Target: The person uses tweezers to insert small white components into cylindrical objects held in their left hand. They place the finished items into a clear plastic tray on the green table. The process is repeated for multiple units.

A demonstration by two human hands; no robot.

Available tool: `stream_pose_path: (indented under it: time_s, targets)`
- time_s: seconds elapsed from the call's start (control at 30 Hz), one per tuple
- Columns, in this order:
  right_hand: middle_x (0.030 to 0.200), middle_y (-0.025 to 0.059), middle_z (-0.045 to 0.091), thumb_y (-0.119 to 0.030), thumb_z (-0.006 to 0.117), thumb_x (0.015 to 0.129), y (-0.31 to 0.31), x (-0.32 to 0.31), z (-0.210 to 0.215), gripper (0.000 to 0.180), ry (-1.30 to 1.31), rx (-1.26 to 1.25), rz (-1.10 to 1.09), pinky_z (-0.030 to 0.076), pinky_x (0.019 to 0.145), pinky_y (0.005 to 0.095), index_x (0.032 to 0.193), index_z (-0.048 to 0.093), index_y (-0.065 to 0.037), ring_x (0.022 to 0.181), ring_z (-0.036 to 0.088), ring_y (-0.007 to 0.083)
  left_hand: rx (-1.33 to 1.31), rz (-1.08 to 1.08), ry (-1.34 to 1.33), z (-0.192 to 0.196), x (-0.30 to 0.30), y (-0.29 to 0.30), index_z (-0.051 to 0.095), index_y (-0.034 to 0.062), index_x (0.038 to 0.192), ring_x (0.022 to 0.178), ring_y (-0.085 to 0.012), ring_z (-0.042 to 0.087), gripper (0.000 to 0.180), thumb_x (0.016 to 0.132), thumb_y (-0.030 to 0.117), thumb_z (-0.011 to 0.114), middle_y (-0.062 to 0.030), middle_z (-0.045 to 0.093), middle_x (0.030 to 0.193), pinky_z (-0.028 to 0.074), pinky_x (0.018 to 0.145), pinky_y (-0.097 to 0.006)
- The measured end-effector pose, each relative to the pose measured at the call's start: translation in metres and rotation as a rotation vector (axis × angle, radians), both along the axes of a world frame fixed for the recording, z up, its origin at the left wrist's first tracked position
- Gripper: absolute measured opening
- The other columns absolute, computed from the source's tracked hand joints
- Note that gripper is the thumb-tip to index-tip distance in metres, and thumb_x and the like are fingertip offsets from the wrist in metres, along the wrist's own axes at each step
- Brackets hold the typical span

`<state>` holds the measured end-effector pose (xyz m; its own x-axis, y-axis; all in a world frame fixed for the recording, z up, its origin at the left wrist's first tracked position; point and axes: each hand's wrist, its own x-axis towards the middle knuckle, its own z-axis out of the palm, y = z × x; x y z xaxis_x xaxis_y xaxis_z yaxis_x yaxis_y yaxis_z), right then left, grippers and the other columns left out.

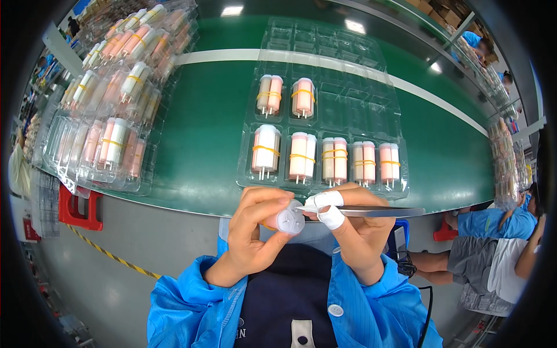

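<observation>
My left hand (250, 235) is closed around a pink cylinder bundle with a round translucent cap (290, 222), its capped end turned up. In my right hand (361, 235), with white wraps on two fingers, I grip metal tweezers (383, 211). Their tip touches or lies very near the cap's edge; the fingers partly hide that spot. Just beyond my hands, a clear plastic tray (348, 107) holds several similar bundles: two in a farther row and a line of them (299, 156) in the nearest row. Each is pink and white, banded in yellow, with white prongs.
Stacked clear trays of bundles (98, 124) rise at the left of the green table (197, 133). Another tray stack (503, 162) stands at the far right, near a person in blue (499, 223). Red stools (80, 210) are on the floor.
</observation>
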<state>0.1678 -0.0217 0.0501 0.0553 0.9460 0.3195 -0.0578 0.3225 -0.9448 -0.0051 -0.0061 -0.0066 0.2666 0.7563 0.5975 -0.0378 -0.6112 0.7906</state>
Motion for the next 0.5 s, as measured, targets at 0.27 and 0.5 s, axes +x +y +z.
stream_pose_path:
  time_s: [0.27, 0.5]
  targets:
    - [0.081, 0.0128, 0.066, 0.001, 0.067, 0.079, 0.005, 0.0, 0.005, 0.011, -0.152, 0.085, 0.011, 0.049, 0.063, 0.027, 0.09, 0.066, 0.003, 0.072, 0.064, 0.0171, 0.061, 0.041, 0.04, 0.0, -0.001, 0.001, 0.048, -0.0003, 0.118, 0.098, -0.0272, 0.055, 0.048, 0.074, -0.008, 0.066, -0.0248, 0.052, 0.112, 0.05, 0.08, -0.034]
    - [0.077, 0.011, 0.065, 0.002, 0.065, 0.079, 0.012, 0.006, 0.016, 0.009, -0.239, 0.07, 0.098, 0.048, 0.061, 0.0272, 0.088, 0.065, 0.002, 0.068, 0.063, 0.0174, 0.161, 0.082, 0.074, 0.004, 0.001, 0.005, 0.058, 0.0016, 0.109, 0.09, -0.0298, 0.055, 0.047, 0.064, -0.003, 0.071, -0.0183, 0.061, 0.104, 0.046, 0.076, -0.037]
